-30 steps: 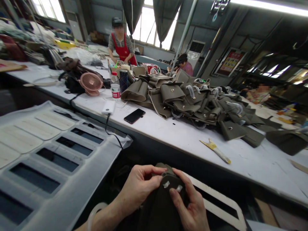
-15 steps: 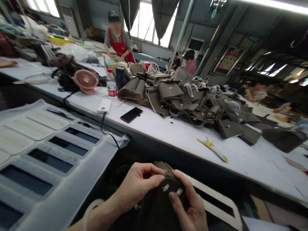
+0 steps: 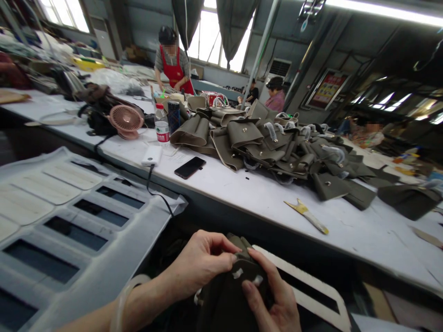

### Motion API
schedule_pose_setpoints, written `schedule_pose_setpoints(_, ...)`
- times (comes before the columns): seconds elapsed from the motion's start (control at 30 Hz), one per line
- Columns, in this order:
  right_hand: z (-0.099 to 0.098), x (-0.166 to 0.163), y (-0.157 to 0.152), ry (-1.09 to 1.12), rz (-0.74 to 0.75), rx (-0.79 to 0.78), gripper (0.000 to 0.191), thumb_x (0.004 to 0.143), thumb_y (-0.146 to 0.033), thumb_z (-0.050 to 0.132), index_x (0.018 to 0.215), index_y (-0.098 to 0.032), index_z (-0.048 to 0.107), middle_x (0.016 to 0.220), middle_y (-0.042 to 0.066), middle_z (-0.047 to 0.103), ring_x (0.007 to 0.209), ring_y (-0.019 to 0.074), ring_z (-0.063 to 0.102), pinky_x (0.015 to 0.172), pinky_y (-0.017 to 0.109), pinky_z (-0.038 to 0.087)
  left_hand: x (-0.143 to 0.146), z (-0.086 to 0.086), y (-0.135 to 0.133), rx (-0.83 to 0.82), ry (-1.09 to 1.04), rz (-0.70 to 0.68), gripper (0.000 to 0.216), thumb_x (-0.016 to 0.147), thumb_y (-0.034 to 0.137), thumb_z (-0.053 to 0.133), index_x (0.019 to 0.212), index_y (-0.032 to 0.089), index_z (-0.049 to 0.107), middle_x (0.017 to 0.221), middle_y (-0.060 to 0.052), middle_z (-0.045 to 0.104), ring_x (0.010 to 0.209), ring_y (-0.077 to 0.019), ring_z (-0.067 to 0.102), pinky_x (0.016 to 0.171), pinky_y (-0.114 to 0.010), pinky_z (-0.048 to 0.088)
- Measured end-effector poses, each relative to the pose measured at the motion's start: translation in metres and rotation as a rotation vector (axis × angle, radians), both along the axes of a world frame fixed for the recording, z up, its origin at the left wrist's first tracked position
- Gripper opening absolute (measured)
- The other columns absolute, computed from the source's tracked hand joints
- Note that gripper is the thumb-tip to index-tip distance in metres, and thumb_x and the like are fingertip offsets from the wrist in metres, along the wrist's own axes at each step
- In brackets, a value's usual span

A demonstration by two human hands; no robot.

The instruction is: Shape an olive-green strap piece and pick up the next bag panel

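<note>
Low in the view, both my hands grip a dark olive leather bag piece with two small pale tape bits near its top edge. My left hand pinches the top fold from the left, fingers curled. My right hand clasps the piece from the right, thumb pressed on its face. A clear bangle circles my left wrist. The piece hangs below the edge of the long white table.
A heap of olive leather bag parts covers the table's middle. A black phone, white power bank, water bottle, pink fan and yellow-tipped tool lie nearby. A slotted white panel sits left. Other people work behind.
My hands stay on the bag piece; the left fingers have closed tighter over the top fold. The view has shifted slightly.
</note>
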State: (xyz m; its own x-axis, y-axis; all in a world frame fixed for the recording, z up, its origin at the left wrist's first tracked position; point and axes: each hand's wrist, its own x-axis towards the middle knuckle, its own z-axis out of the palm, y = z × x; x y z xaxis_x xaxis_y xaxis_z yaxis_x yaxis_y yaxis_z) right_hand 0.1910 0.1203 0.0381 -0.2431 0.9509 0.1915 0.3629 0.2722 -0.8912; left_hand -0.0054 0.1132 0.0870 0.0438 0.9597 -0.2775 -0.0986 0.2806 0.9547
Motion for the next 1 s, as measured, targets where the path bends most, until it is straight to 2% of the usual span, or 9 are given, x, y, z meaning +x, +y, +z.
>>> schedule_pose_setpoints(0.1,0.002,-0.001,-0.003,-0.019,-0.013,0.021,0.046,0.083,-0.052,0.067,0.125,-0.036,0.063,0.119,0.002,0.071,0.110,0.0266,0.065,0.103,0.037,0.048,0.003,-0.002,-0.002,0.023,0.071,0.016,0.024,0.070,0.030,0.065,0.082,0.011,0.075,0.072,-0.006,0.072,0.061,-0.0144,0.056,0.057,-0.024,0.039)
schedule_pose_setpoints(0.23,0.003,-0.001,-0.005,-0.038,-0.032,0.016,0.046,0.082,-0.054,0.066,0.123,-0.033,0.065,0.119,0.003,0.071,0.109,0.0278,0.065,0.094,0.035,0.053,0.003,-0.003,-0.003,0.067,0.136,0.030,0.020,0.069,0.025,0.060,0.077,0.012,0.073,0.067,-0.003,0.068,0.059,-0.0128,0.052,0.054,-0.022,0.036)
schedule_pose_setpoints(0.47,0.004,0.001,-0.003,-0.011,-0.018,0.038,0.047,0.082,-0.053,0.067,0.123,-0.030,0.065,0.119,0.005,0.071,0.109,0.0294,0.065,0.103,0.041,0.049,-0.001,0.007,0.002,-0.035,-0.023,-0.054,0.024,0.067,0.029,0.067,0.082,0.011,0.075,0.063,-0.001,0.065,0.055,-0.0099,0.050,0.053,-0.020,0.037)
schedule_pose_setpoints(0.57,0.003,-0.001,-0.004,-0.024,-0.016,0.027,0.047,0.082,-0.053,0.067,0.123,-0.030,0.065,0.118,0.005,0.071,0.108,0.0291,0.065,0.098,0.040,0.052,0.001,0.008,0.001,-0.029,0.012,-0.011,0.021,0.063,0.026,0.066,0.076,0.011,0.073,0.061,-0.001,0.065,0.055,-0.0109,0.051,0.053,-0.021,0.037)
schedule_pose_setpoints(0.7,0.003,-0.002,-0.002,-0.012,0.021,0.014,0.043,0.085,-0.049,0.064,0.123,-0.030,0.064,0.119,0.004,0.071,0.109,0.0262,0.066,0.096,0.035,0.052,0.004,0.000,-0.002,0.039,0.113,0.074,0.017,0.066,0.024,0.062,0.073,0.012,0.073,0.063,-0.002,0.065,0.057,-0.0119,0.050,0.053,-0.022,0.035)
schedule_pose_setpoints(0.77,0.005,-0.002,0.001,0.019,0.041,0.018,0.040,0.086,-0.045,0.064,0.124,-0.031,0.062,0.121,0.002,0.070,0.112,0.0238,0.065,0.098,0.031,0.051,0.003,-0.007,-0.003,0.079,0.067,0.065,0.021,0.073,0.028,0.063,0.081,0.014,0.076,0.072,-0.004,0.069,0.065,-0.0142,0.056,0.059,-0.024,0.041)
schedule_pose_setpoints(0.83,0.007,-0.001,0.003,0.059,0.060,0.027,0.038,0.088,-0.042,0.063,0.125,-0.033,0.061,0.124,-0.001,0.069,0.116,0.0220,0.063,0.098,0.027,0.051,0.002,-0.015,-0.004,0.164,-0.024,0.021,0.026,0.079,0.033,0.065,0.094,0.017,0.079,0.089,-0.007,0.073,0.083,-0.0187,0.062,0.074,-0.027,0.047)
schedule_pose_setpoints(0.9,0.010,-0.001,0.005,0.087,0.070,0.038,0.035,0.089,-0.041,0.062,0.124,-0.034,0.061,0.126,-0.002,0.068,0.119,0.0210,0.062,0.098,0.025,0.051,0.001,-0.022,-0.005,0.250,-0.124,-0.002,0.026,0.082,0.033,0.066,0.101,0.020,0.078,0.103,-0.007,0.072,0.099,-0.0219,0.063,0.089,-0.029,0.047)
schedule_pose_setpoints(1.0,0.011,-0.002,0.006,0.098,0.071,0.045,0.034,0.089,-0.040,0.062,0.123,-0.034,0.062,0.126,-0.002,0.068,0.118,0.0210,0.062,0.100,0.026,0.051,0.004,-0.027,-0.006,0.247,-0.226,0.026,0.022,0.081,0.029,0.069,0.099,0.020,0.079,0.107,-0.008,0.074,0.103,-0.0227,0.064,0.093,-0.030,0.047)
